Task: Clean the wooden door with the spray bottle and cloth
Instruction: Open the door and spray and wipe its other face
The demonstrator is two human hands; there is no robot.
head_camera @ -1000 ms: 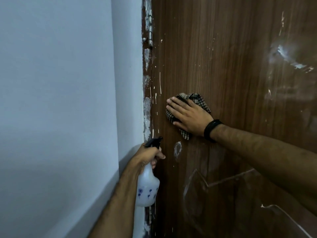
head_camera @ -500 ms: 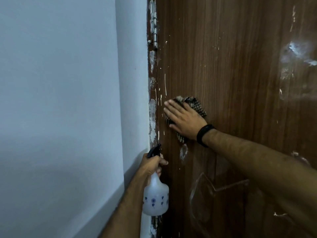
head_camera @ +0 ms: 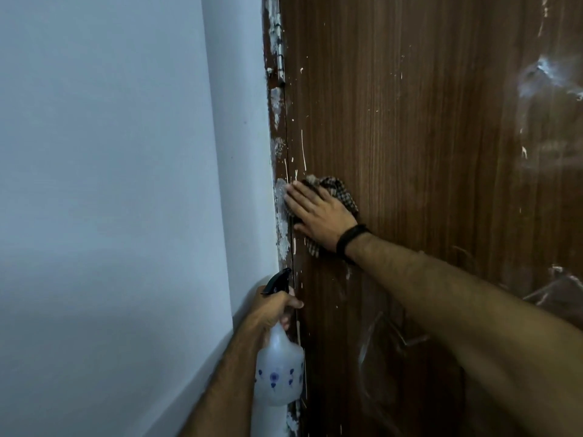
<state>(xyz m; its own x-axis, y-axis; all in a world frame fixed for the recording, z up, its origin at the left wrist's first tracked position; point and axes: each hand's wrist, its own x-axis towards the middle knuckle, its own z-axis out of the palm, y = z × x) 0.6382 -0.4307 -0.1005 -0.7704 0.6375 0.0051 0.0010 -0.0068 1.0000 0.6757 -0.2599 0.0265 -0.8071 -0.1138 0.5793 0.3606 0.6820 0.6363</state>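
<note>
Here the right hand (head_camera: 318,216) lies flat on the wooden door (head_camera: 426,152), fingers straight and together, and it presses a checked cloth (head_camera: 339,190) against the wood. The cloth is bunched under the palm; only its top and its lower corner show around the hand. The fingertips reach the left edge of the door, just beside the frame (head_camera: 277,127), where there are many white paint marks. A black band sits on this wrist.

The left hand (head_camera: 273,310) is lower, near the same edge of the door. Its fingers are curled around the neck of a spray bottle (head_camera: 279,370), under the black nozzle, which points up toward the door. The bottle hangs below the hand and touches nothing else that I can see.

I judge the cloth to be soft and light, so it will fold and slip if it is held only by a corner. The flat palm over the middle of the bunch is the good hold for rubbing. The bottle looks like thin pale plastic, light, maybe a little slippery if wet. The neck is the natural place to take it, because one finger can reach the trigger from there. The door is stiff and smooth, and the dried paint drops will probably need firm pressure.
</note>
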